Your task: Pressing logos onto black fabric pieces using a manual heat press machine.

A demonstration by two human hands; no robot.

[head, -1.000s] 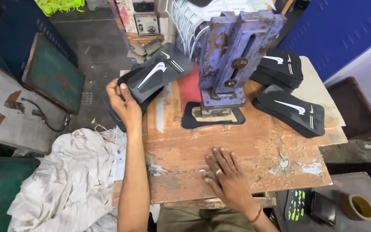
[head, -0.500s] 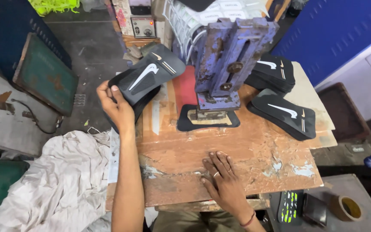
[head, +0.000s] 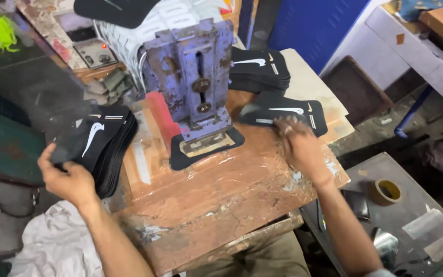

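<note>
My left hand (head: pixel 66 178) grips the near edge of a stack of black insole-shaped pieces (head: pixel 103 143) with a white curved mark, at the left edge of the wooden bench (head: pixel 216 195). My right hand (head: pixel 298 143), blurred, rests its fingers on the near edge of another black printed piece (head: pixel 285 110) at the right of the bench. Between them stands a worn purple metal press (head: pixel 193 82), and one black piece (head: pixel 206 146) lies under its foot. A second black stack (head: pixel 257 69) sits behind the press on the right.
A white crumpled cloth (head: pixel 52 246) hangs at the lower left. A low grey table (head: pixel 411 215) at the right carries a tape roll (head: pixel 385 191) and small dark items. A blue panel (head: pixel 308 25) stands at the back.
My right hand has left the near middle of the bench and moved right and away, onto the black piece at the right. My left hand still holds the left stack. The view has shifted.
</note>
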